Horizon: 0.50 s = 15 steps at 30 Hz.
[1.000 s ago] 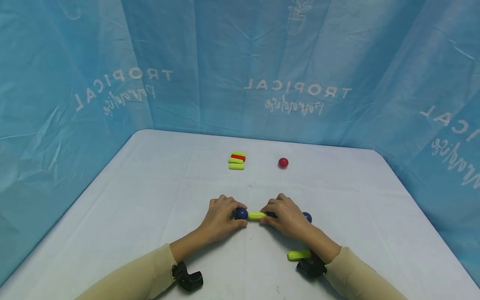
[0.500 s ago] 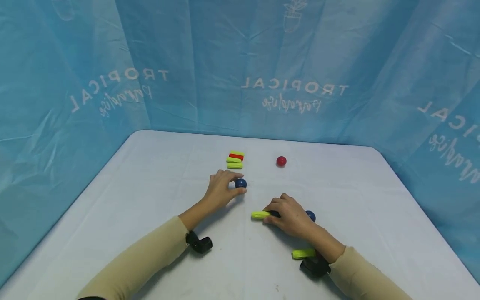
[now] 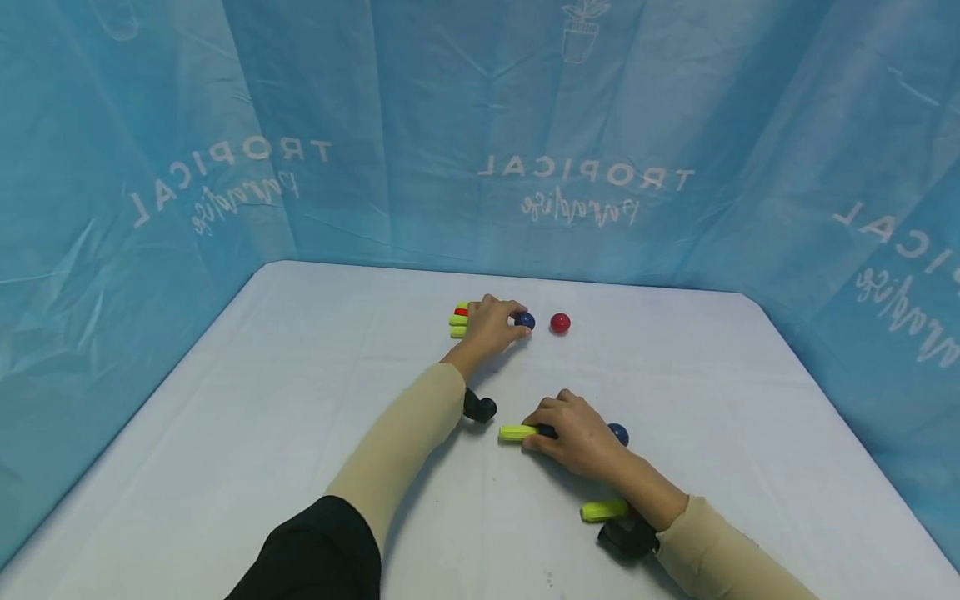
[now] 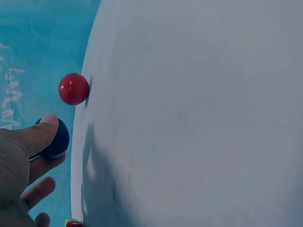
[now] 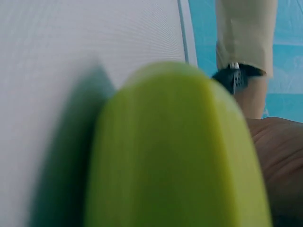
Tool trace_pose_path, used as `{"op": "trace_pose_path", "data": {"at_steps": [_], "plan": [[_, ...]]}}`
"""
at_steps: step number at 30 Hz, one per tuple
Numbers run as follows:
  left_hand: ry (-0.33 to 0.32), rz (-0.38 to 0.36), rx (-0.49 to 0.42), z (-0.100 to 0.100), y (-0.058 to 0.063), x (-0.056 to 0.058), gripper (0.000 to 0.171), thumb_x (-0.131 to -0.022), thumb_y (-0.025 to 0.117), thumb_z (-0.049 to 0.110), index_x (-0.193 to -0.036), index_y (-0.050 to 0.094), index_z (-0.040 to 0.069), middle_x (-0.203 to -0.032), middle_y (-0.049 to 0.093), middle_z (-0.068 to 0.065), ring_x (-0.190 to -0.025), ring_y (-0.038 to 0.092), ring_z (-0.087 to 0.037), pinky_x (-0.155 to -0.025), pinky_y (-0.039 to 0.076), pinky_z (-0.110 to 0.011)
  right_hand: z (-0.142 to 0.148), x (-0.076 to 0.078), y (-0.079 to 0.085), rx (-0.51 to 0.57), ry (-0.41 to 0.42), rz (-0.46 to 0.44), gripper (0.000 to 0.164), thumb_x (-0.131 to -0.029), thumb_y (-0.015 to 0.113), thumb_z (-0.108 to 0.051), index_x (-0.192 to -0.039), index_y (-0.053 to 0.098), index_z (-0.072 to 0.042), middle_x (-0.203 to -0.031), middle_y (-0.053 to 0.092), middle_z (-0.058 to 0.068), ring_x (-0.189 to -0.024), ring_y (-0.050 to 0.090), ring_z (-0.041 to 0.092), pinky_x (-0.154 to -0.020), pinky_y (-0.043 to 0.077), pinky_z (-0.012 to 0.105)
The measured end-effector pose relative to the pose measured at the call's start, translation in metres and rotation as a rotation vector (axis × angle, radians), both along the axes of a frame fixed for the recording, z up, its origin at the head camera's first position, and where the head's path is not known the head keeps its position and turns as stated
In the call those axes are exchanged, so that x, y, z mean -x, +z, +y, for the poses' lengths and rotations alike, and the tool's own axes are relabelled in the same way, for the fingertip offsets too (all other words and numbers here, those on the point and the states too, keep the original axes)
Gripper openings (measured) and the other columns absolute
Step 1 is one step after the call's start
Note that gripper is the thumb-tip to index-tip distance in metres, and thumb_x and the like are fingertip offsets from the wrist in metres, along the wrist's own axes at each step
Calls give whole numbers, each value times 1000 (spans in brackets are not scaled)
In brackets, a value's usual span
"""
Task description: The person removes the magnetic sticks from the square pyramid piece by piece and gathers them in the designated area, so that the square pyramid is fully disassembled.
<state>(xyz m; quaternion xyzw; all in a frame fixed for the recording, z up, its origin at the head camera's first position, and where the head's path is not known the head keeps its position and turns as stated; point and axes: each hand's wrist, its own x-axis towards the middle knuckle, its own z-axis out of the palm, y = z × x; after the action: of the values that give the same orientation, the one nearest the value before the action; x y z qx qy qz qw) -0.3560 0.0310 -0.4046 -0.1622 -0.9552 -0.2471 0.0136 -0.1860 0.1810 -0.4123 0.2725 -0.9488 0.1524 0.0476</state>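
Observation:
At the back of the table my left hand [image 3: 489, 325] pinches a dark blue ball [image 3: 526, 321] between thumb and fingers. A glossy red ball [image 3: 559, 322] lies just to the right of it, a small gap apart. In the left wrist view the thumb presses on the blue ball [image 4: 60, 141]. Nearer the front, my right hand [image 3: 573, 433] holds a ribbed yellow-green rod [image 3: 514, 433] lying in line with a dark blue piece [image 3: 547, 431], mostly covered by the fingers. Another blue ball [image 3: 618, 433] shows just behind that hand.
A loose yellow-green rod [image 3: 603, 511] lies beside my right wrist and fills much of the right wrist view. Several yellow-green and red rods [image 3: 459, 320] are stacked side by side at the back, partly behind my left hand. A blue printed curtain [image 3: 420, 167] surrounds the white table [image 3: 300, 358].
My left hand has carried the blue ball from the left end of the yellow-green rod to the back, then rightward beside the red ball. The right hand has stayed nearly in place.

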Motion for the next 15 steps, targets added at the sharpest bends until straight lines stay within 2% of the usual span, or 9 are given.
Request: {"op": "trace_pose_path", "data": {"at_steps": [5,10,15], "plan": [[-2,-13,63,10,-2,8,45,-86,66,41,-126,60,23,-120,65,2,-113,45,-21,-101,28,-42,0,0,0,2,6,19,24,-81,72,-37,-99,73,-21,-91,68,-9,-80,46,7,-70,41,24],[-5,-43,122,14,-6,10,47,-87,65,43,-129,58,23,-125,62,1,-114,46,-21,-100,28,-42,0,-1,-1,1,8,22,25,-80,72,-37,-100,73,-21,-91,68,-8,-80,46,7,-70,40,24],[-6,-31,138,15,-7,11,49,-86,64,44,-130,57,23,-127,61,1,-115,46,-21,-101,27,-42,0,-4,4,-36,-14,29,34,-79,74,-38,-107,71,-20,-98,69,-6,-85,47,10,-75,42,28]]}}
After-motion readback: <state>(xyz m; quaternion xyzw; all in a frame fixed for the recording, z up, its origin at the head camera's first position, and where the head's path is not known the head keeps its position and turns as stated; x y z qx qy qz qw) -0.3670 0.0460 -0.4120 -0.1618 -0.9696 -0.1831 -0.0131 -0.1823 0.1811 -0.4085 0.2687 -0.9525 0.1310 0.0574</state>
